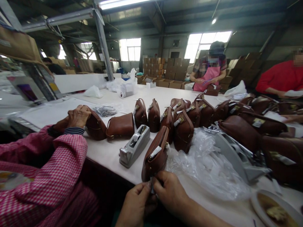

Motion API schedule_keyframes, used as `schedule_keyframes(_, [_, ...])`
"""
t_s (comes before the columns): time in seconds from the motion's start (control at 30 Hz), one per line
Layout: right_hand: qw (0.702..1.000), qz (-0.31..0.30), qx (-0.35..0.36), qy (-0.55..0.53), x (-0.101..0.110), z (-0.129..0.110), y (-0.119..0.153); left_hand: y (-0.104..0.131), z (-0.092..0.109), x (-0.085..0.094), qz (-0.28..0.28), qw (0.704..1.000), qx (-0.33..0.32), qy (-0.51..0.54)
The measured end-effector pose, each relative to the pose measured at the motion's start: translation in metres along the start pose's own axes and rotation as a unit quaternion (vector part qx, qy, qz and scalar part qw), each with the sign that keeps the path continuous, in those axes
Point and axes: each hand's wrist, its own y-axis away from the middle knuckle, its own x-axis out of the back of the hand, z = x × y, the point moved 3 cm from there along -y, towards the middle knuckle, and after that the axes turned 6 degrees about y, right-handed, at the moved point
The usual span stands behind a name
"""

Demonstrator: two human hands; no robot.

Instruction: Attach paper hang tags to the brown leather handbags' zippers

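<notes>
Low at the table's near edge, my left hand (137, 203) and my right hand (170, 192) meet with fingers closed in a pinch. Between their fingertips is a small greyish piece (152, 186), too blurred to name. Just beyond it stands a brown leather handbag (155, 159), zipper side up, with a white wrapped tab on it. My fingertips are close against its near lower end; whether they touch the leather I cannot tell. A grey tape dispenser (135, 145) sits left of this bag, and crumpled clear plastic (208, 167) lies to its right.
Several more brown handbags (183, 130) stand across the white table (105, 151). At left, a co-worker in a checked sleeve (66, 166) handles a bag (96, 125). Two people work opposite. A round pale-rimmed dish (255, 202) is at lower right.
</notes>
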Motion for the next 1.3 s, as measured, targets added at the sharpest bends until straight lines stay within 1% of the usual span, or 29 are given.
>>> schedule_keyframes(0.13, [0.999,0.012,0.033,0.037,0.0,0.001,0.003,0.0,0.003,0.001,0.002,1.0,0.004,0.025])
schedule_keyframes(0.27, [0.998,0.013,0.048,0.046,0.002,0.003,0.003,-0.001,0.007,0.004,-0.01,1.0,-0.003,0.018])
schedule_keyframes(0.4, [0.999,0.005,0.037,-0.015,0.008,0.005,-0.001,-0.003,0.008,0.004,-0.026,0.999,0.011,0.028])
schedule_keyframes(0.57, [0.993,-0.035,-0.004,-0.111,0.006,0.009,-0.002,-0.004,0.006,-0.001,-0.093,0.991,0.045,0.085])
schedule_keyframes(0.63, [0.99,-0.041,-0.028,-0.128,0.002,0.009,-0.002,-0.005,0.005,-0.002,-0.104,0.989,0.051,0.091])
schedule_keyframes(0.73, [0.987,-0.04,-0.07,-0.138,-0.002,0.01,-0.003,-0.005,0.005,-0.002,-0.09,0.99,0.049,0.095])
schedule_keyframes(0.83, [0.982,-0.042,-0.093,-0.156,-0.005,0.013,-0.004,-0.004,0.006,-0.002,-0.074,0.991,0.048,0.103])
schedule_keyframes(1.03, [0.965,-0.059,-0.119,-0.227,-0.01,0.016,-0.003,-0.004,0.008,0.002,-0.071,0.991,0.043,0.101])
schedule_keyframes(1.17, [0.959,-0.043,-0.124,-0.251,-0.008,0.013,-0.002,-0.004,0.008,0.001,-0.075,0.991,0.045,0.101])
schedule_keyframes(1.3, [0.96,-0.029,-0.133,-0.245,-0.007,0.014,-0.004,-0.005,0.009,-0.001,-0.063,0.992,0.039,0.102])
